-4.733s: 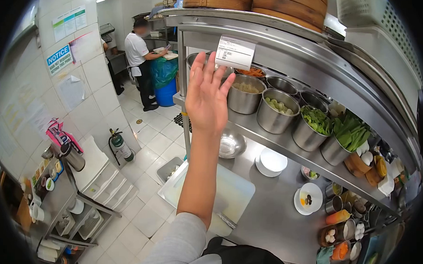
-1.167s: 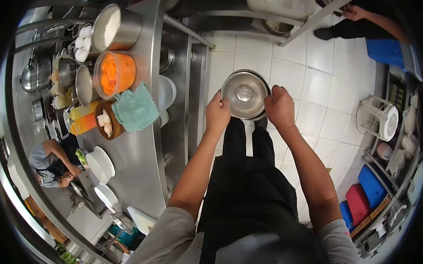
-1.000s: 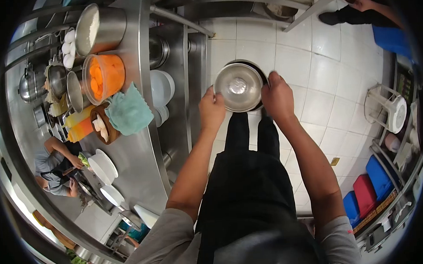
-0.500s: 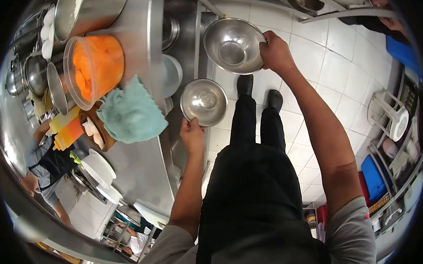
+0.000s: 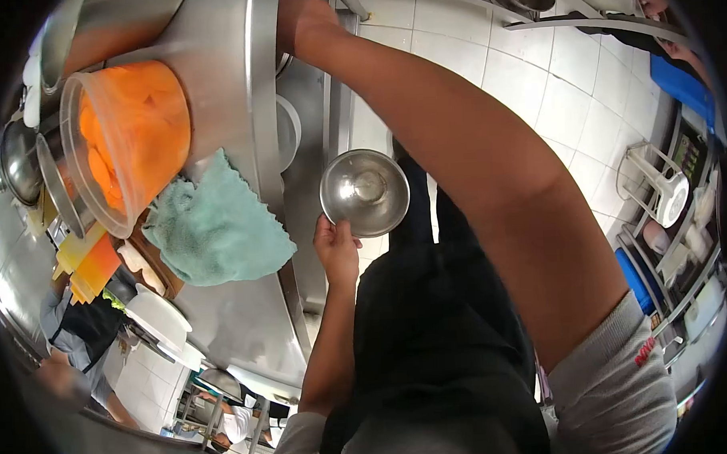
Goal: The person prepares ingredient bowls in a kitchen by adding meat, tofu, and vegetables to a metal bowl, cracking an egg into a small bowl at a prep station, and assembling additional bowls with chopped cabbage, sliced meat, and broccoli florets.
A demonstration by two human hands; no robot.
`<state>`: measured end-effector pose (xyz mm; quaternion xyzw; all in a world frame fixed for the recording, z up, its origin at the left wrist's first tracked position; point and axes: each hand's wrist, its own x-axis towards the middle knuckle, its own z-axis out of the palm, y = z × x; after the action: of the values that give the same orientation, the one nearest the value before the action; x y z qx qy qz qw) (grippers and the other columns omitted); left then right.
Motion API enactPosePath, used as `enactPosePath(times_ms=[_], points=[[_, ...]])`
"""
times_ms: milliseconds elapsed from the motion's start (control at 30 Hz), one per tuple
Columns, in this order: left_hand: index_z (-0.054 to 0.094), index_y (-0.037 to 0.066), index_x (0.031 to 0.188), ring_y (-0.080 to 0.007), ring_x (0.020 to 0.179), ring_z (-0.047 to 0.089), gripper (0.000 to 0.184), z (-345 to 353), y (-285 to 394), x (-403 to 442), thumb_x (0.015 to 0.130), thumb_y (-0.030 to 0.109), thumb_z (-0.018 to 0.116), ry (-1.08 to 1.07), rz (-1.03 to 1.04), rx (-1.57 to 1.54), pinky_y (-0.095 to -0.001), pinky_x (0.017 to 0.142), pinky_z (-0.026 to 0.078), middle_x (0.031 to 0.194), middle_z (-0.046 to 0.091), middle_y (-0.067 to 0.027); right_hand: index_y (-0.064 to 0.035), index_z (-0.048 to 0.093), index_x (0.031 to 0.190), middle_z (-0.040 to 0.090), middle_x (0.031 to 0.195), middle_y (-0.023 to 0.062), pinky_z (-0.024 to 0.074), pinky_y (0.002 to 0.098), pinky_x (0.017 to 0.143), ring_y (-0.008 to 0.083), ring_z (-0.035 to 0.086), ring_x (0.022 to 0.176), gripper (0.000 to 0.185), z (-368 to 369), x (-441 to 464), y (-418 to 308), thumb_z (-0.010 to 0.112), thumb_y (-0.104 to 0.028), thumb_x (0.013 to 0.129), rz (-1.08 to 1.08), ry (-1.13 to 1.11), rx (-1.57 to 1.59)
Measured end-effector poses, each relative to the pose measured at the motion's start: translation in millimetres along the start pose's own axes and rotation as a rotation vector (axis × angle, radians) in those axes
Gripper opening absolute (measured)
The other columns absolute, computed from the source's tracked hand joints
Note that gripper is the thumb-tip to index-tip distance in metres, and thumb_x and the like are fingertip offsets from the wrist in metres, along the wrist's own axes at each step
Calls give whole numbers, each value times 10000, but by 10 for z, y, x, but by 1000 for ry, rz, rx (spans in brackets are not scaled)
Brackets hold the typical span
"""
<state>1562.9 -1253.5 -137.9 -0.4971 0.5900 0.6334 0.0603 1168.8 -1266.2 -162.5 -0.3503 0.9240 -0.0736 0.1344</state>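
My left hand (image 5: 337, 248) grips the near rim of a small metal bowl (image 5: 365, 193), thumb and fingers closed on its edge. The bowl's inside faces me and looks bare. My right arm stretches far across to the upper left, and my right hand (image 5: 307, 22) is at the counter's edge near the shelf below. Its fingers are hidden there, so whether it holds anything does not show. The larger metal bowl is out of sight. On the shelf under the counter, close to that arm, stands a white round container (image 5: 288, 132).
On the steel counter (image 5: 223, 328) are a clear tub (image 5: 147, 114) of orange pieces, a green cloth (image 5: 219, 224), squeeze bottles (image 5: 92, 260) and white dishes (image 5: 160, 314). A white stool (image 5: 665, 192) stands at the right. Another person (image 5: 83, 325) is beyond the counter.
My right hand has moved left to the counter's edge, and the larger bowl it held has gone from view. My left hand with the small bowl has shifted slightly right and nearer.
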Motion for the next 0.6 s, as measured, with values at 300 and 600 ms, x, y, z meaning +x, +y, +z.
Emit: enactPosePath(times_ms=[300, 600], points=[[614, 13, 1157, -29, 608, 532, 204, 89, 48, 11, 965, 51, 557, -6, -43, -30, -206, 495, 449, 1042, 677, -23, -8, 689, 1133, 694, 1185, 236, 573, 421, 887, 321, 705, 1066, 336, -113, -70, -154, 544, -257, 961, 206, 271, 743], [602, 125, 1152, -124, 661, 542, 240, 370, 458, 434, 913, 122, 624, 107, -46, -139, -313, 686, 478, 927, 627, 6, 54, 648, 1044, 700, 1044, 278, 568, 500, 828, 410, 695, 996, 333, -415, -294, 275, 637, -210, 841, 369, 367, 673]])
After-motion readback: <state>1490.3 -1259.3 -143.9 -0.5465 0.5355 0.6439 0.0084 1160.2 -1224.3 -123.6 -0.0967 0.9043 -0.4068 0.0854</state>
